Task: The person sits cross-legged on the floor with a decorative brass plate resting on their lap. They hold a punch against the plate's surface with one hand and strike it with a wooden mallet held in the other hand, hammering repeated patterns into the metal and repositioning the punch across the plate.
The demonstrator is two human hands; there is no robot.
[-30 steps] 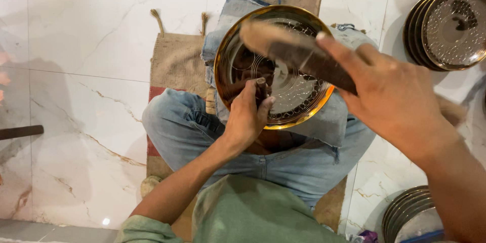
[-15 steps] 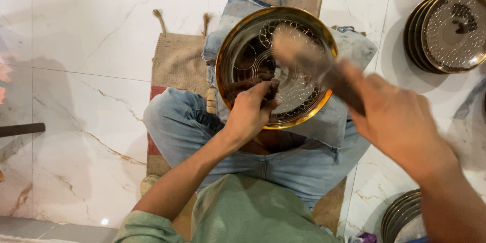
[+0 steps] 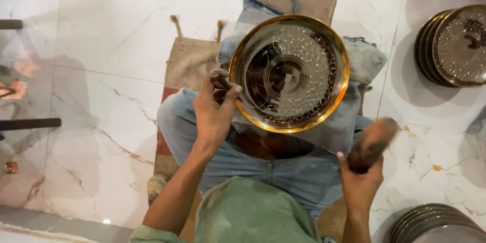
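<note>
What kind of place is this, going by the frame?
Probably a small metal-craft workshop on a marble floor. The left hand holds a punch at a patterned brass plate, the right hand grips a wooden mallet, and stacked plates wait nearby.

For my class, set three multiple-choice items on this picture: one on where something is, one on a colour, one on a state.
1. Where does the round engraved plate rest?
A. on the person's lap
B. on a shelf
C. on the upper-right stack

2. What colour is the plate's rim?
A. blue
B. golden
C. black

3. What is the right hand doing?
A. lying flat on the floor
B. gripping a wooden mallet
C. empty and open

Answers:
1 A, it sits on cloth over the jeans.
2 B, a golden band rings the engraved centre.
3 B, fingers wrap the mallet beside the knee, while the left hand holds a small tool at the plate's edge.
</note>
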